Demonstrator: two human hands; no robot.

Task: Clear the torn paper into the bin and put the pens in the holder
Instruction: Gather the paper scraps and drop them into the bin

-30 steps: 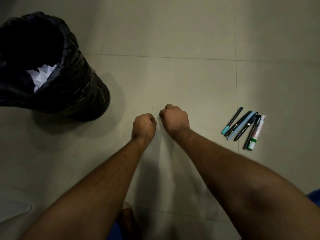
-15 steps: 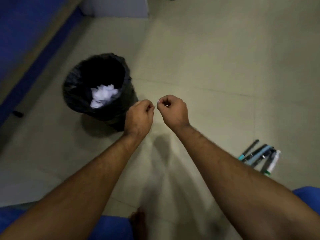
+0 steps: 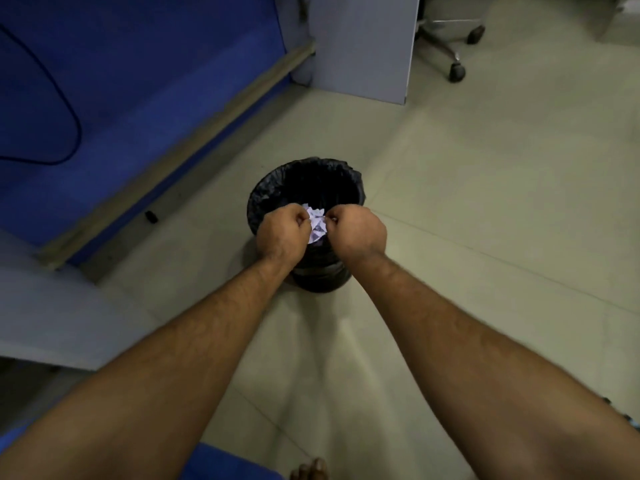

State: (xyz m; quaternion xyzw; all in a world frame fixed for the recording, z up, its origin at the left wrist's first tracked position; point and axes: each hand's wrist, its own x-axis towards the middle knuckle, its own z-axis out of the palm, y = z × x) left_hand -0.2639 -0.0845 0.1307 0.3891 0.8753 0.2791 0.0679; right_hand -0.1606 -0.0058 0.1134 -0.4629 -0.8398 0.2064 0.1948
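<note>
A bin (image 3: 349,183) lined with a black bag stands on the tiled floor, with crumpled white torn paper (image 3: 317,225) inside it. Both fists hang over its near rim. My left hand (image 3: 282,235) and my right hand (image 3: 358,233) are closed with thumb and fingers pinched, a small gap between them. Each pinches a tiny paper scrap, hard to make out against the paper below. Only the tips of the pens (image 3: 635,422) show at the right edge. No pen holder is in view.
A blue partition (image 3: 138,81) with a black cable and a wooden skirting runs along the left. A grey desk panel (image 3: 363,46) and an office chair base (image 3: 450,39) stand at the back. A small black object (image 3: 151,216) lies by the skirting. My bare foot (image 3: 310,471) is at the bottom.
Both pinched hands rose from the floor and moved left to above the bin. The view swung left with them, so the pens slid out to the right edge.
</note>
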